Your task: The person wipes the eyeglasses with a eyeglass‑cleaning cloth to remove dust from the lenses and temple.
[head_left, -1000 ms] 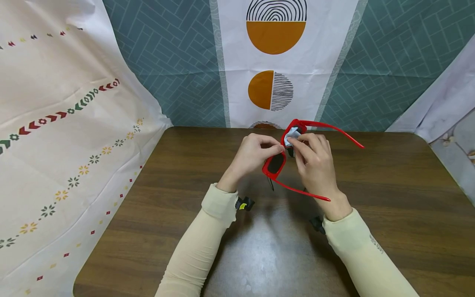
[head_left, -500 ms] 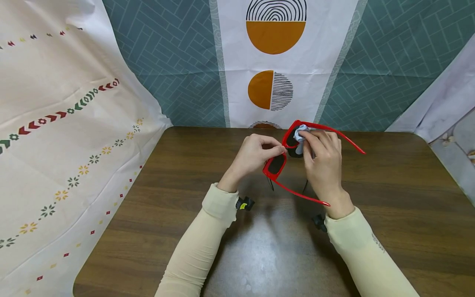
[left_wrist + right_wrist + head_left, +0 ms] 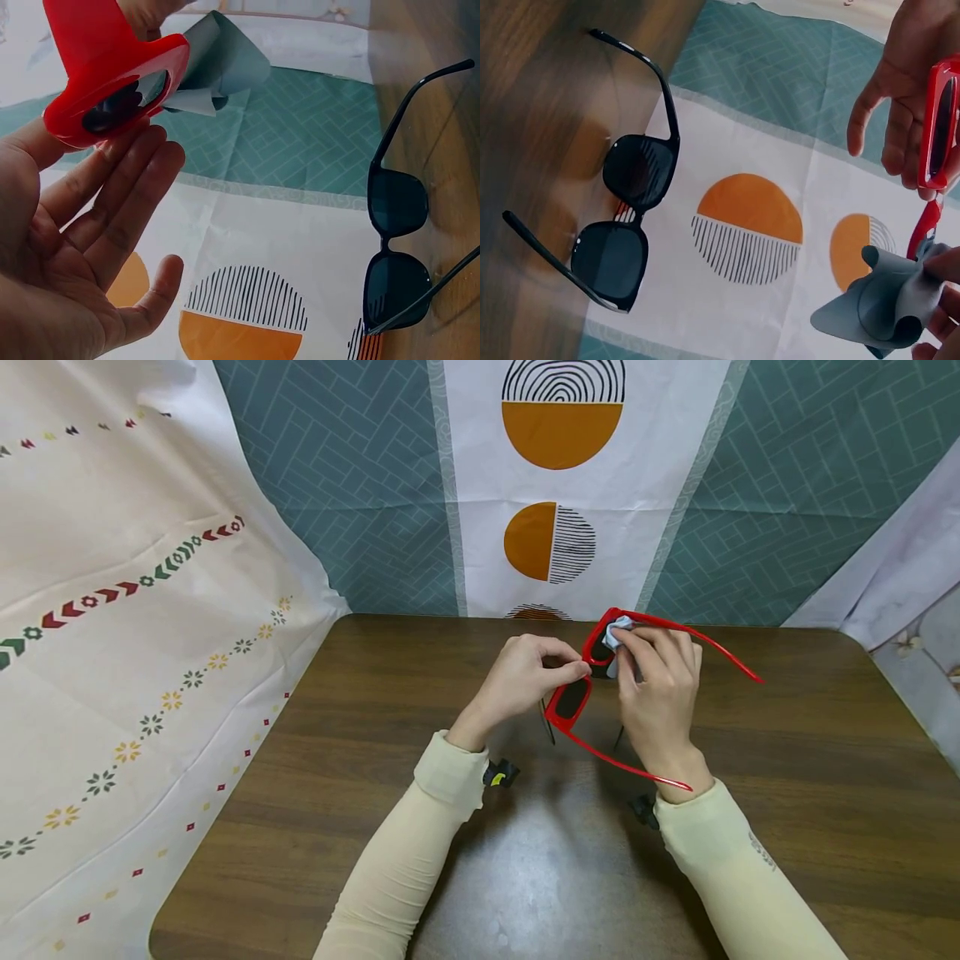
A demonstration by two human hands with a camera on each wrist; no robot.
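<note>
Red-framed sunglasses (image 3: 558, 717) are held up above the table, temples spread toward the right. My left hand (image 3: 517, 678) pinches them at the bridge between thumb and finger; its other fingers extend loosely in the left wrist view. My right hand (image 3: 660, 689) pinches a crumpled light-blue cloth (image 3: 617, 631) against the far lens. In the right wrist view the grey-blue cloth (image 3: 874, 304) bunches below the red frame (image 3: 932, 135). Black sunglasses (image 3: 609, 259) stand on the table behind, temples unfolded; in the head view the hands and red frame partly hide them.
The brown wooden table (image 3: 300, 793) ends at a back edge against a teal and white patterned cloth hanging (image 3: 375, 485). A cream patterned cloth (image 3: 112, 652) hangs along the left side, and a pale one (image 3: 885, 568) at the right.
The right hand with the cloth has shifted right from its place one second ago, at the inner part of the far lens. The red sunglasses and left hand have moved slightly right.
</note>
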